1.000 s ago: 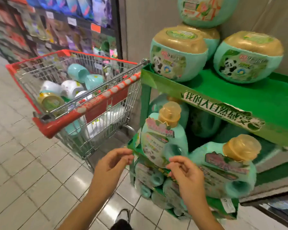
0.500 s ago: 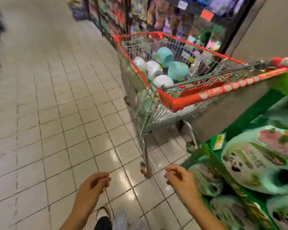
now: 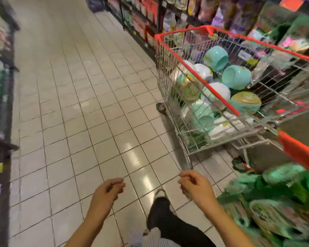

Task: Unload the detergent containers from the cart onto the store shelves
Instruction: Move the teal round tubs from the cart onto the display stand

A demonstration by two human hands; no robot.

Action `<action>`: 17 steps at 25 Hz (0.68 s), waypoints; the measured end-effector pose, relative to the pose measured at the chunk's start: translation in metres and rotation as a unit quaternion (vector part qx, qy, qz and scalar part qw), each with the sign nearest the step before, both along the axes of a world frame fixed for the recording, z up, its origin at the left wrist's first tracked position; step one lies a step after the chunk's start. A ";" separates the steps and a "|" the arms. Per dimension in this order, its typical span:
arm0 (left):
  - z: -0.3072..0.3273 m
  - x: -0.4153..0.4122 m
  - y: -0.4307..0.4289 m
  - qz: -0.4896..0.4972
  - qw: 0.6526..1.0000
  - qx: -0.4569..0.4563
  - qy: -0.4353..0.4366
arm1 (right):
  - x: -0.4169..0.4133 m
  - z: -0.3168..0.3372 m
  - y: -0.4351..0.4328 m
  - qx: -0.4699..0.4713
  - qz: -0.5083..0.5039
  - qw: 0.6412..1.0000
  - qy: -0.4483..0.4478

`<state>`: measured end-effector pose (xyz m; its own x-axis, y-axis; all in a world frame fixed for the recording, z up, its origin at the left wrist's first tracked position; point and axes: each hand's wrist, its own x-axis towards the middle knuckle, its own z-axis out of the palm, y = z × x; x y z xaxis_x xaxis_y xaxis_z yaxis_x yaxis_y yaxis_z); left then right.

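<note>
Left hand (image 3: 108, 191) and right hand (image 3: 194, 186): both empty, fingers loosely curled, over the floor (image 3: 78, 104) just short of the cart (image 3: 198, 75), not touching it. Detergent containers (image 3: 236, 77), teal and white, piled inside the cart.

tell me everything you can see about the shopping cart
The shopping cart is a silver wire basket with a red plastic rim and a red handle at its near end. It stands upright on the tiled floor at the right of the aisle, with one small wheel showing. Teal and white detergent containers lie piled inside, one with a gold lid. Neither the left hand nor the right hand touches it.
</note>
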<state>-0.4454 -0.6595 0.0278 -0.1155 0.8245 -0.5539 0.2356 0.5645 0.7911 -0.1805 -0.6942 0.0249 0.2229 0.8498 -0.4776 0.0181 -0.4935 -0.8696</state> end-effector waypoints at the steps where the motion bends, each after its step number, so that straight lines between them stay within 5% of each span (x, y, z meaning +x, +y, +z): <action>1: -0.003 0.000 0.019 0.000 1.000 -0.005 -0.003 | -0.002 0.001 0.020 -0.002 0.006 1.000 -0.013; 7: 0.013 0.023 0.171 -0.035 0.999 0.015 0.002 | 0.004 0.038 0.169 0.054 0.050 0.997 -0.039; 17: 0.092 0.134 0.410 -0.175 0.971 0.154 -0.054 | 0.078 0.129 0.351 0.225 -0.113 0.966 -0.052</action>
